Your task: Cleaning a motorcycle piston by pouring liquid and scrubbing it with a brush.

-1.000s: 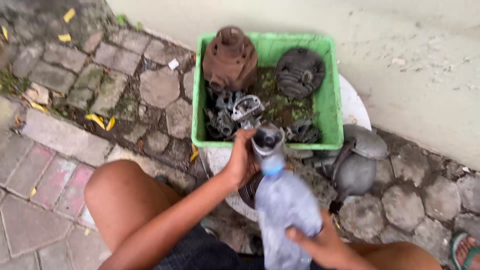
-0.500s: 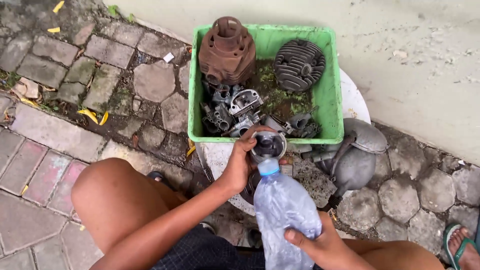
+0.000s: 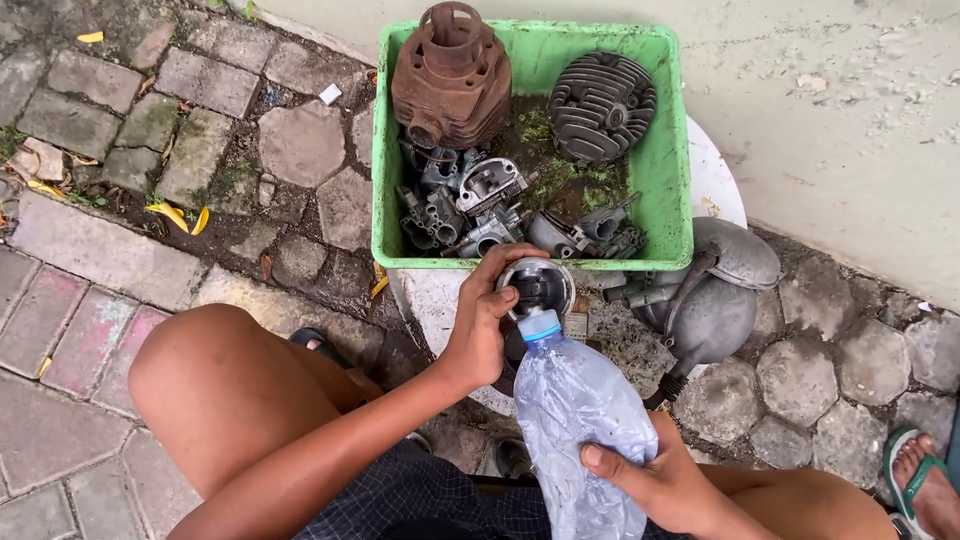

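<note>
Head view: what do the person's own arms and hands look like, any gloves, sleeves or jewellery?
Both arms are bare along all that shows, with no sleeves in view. The left hand and the right hand wear no gloves, and no rings, watch or bracelets are visible. The fingernails look short. The only clothing that shows is dark checked shorts at the lap, between bare knees.

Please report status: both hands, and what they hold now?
Left hand grips round metal part. Right hand grips crumpled plastic bottle, mouth at the part. Green crate close behind.
</note>
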